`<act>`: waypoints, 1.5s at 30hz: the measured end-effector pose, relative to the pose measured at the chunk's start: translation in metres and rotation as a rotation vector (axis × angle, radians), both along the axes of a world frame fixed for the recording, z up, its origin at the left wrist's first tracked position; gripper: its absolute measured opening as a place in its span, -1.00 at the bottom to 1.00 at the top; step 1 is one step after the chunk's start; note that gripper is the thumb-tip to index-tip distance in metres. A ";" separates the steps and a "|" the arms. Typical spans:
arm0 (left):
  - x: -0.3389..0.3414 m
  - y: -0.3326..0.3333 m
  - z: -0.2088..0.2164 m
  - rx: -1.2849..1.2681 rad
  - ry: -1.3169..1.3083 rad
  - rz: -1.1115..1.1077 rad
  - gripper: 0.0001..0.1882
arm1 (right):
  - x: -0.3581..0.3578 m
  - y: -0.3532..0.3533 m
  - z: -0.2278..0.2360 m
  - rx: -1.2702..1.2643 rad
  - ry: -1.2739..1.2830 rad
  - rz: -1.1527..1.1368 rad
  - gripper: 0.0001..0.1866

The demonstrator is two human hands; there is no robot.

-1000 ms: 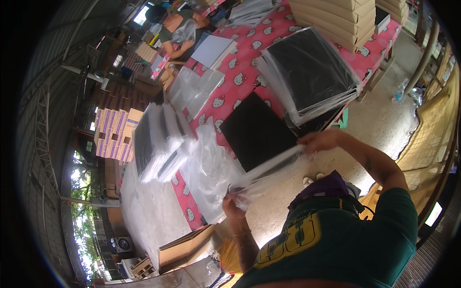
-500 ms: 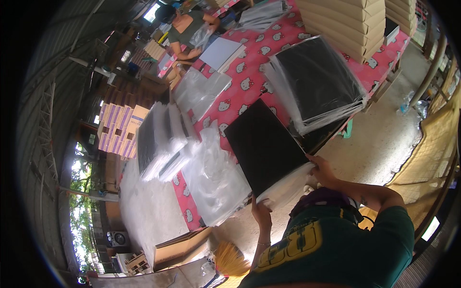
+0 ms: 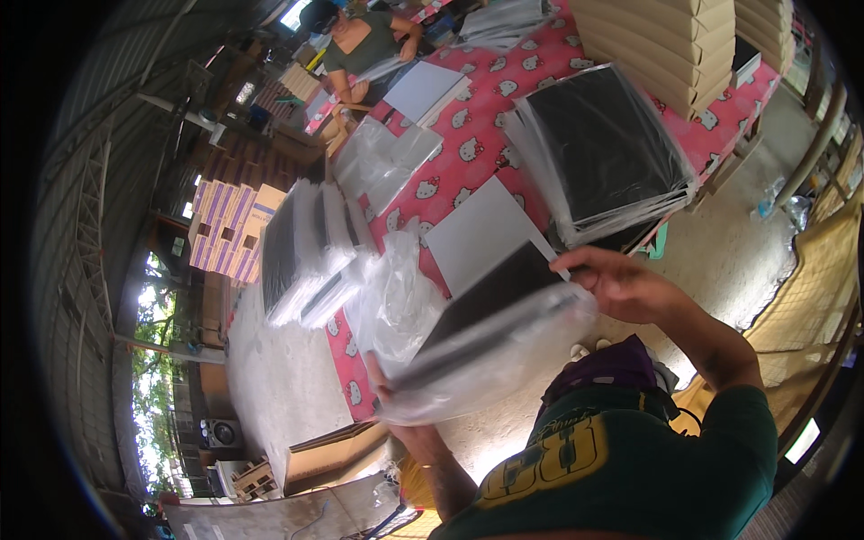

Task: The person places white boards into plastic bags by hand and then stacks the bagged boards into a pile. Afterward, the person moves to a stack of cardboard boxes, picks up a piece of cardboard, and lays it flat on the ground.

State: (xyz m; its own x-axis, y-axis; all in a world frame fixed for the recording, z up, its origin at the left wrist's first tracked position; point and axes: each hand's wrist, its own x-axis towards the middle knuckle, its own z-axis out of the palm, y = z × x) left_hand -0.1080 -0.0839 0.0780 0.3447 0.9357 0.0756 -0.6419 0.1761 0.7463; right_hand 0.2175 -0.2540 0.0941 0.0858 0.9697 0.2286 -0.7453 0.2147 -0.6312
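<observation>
A flat black board (image 3: 495, 301) in a clear plastic sleeve (image 3: 504, 346) is tilted up in front of me, its near part smeared by motion. My right hand (image 3: 621, 286) is closed on the right edge, with board and plastic pinched by the fingers. At the left end, my left hand (image 3: 385, 389) grips the other side, partly hidden by the blurred plastic. Under and beyond the board, a pale grey sheet or panel (image 3: 486, 229) lies on the table. To its left rests a heap of loose clear plastic sleeves (image 3: 400, 292).
The table wears a pink patterned cover (image 3: 468, 126). A stack of plastic-wrapped black boards (image 3: 603, 144) stands right, another wrapped stack (image 3: 310, 252) left. Tall piled brown cartons (image 3: 648, 45) are at the back right. Across the table sits another person (image 3: 369, 49). A cardboard box (image 3: 337, 454) is at lower left.
The black board has been lifted and tilted toward me, baring the pale panel beneath. My left hand has moved left with its end, and my right hand has risen slightly.
</observation>
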 end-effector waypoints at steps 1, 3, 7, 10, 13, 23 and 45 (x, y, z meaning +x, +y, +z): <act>-0.014 0.016 -0.002 0.108 -0.116 -0.100 -0.40 | -0.007 0.006 0.014 0.095 0.094 0.001 -0.54; -0.007 0.034 0.008 -0.035 -0.413 -0.175 -0.55 | -0.008 0.029 0.017 0.089 0.037 -0.106 -0.53; 0.022 0.080 -0.013 0.039 -0.452 -0.283 -0.65 | 0.008 0.080 -0.011 -0.030 0.109 -0.233 -0.59; 0.023 0.104 -0.065 -0.055 -0.270 -0.117 -0.67 | 0.007 0.114 -0.060 -0.197 0.153 -0.221 -0.65; 0.025 0.100 -0.128 -0.311 -0.167 -0.055 -0.73 | -0.004 0.123 -0.125 -0.374 0.237 -0.177 -0.73; -0.025 0.054 -0.168 -0.227 0.140 -0.399 -0.80 | -0.005 0.069 -0.173 -0.551 0.153 -0.159 -0.78; 0.007 0.011 -0.141 -0.428 0.014 -0.160 -0.86 | -0.002 0.060 -0.127 -0.516 0.379 0.022 -0.76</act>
